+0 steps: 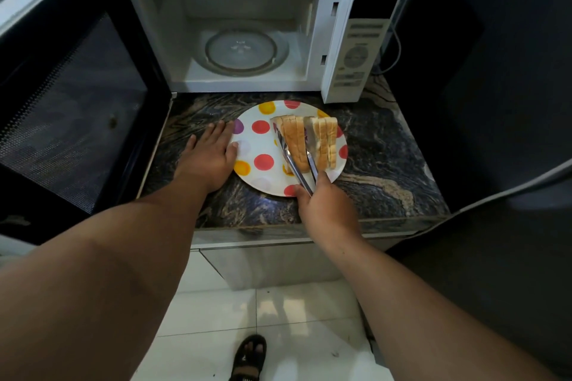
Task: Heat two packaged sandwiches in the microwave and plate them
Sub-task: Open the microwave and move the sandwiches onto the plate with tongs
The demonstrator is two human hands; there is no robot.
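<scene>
So far left, the microwave door [71, 102] is swung wide open, and the white microwave [365, 49] behind it is seen with just the glass turntable [246, 51] sitting inside the cavity. Below that, on the dark marbled countertop [387, 164], the left hand [210, 155] is laid flat, palm down and fingers spread, with the fingertips and thumb touching the left rim of the polka-dot plate [257, 145]. Nothing is gripped by it, it's just pressed against the plate edge.

Moving right, two sandwiches are stood on edge side by side on the right half of the plate. The left sandwich [294, 139] is straddled by the metal tongs [298, 164], one arm run along its left face and the other slid into the gap between it and the right sandwich [326, 142]. Whether it's really squeezed tight can't be told. The tongs are held at their back end by the right hand [325, 204], fingers closed round the handles, just off the plate's near rim.

A sandalled foot [249, 356] is seen down on the white tiled floor [294, 303].
</scene>
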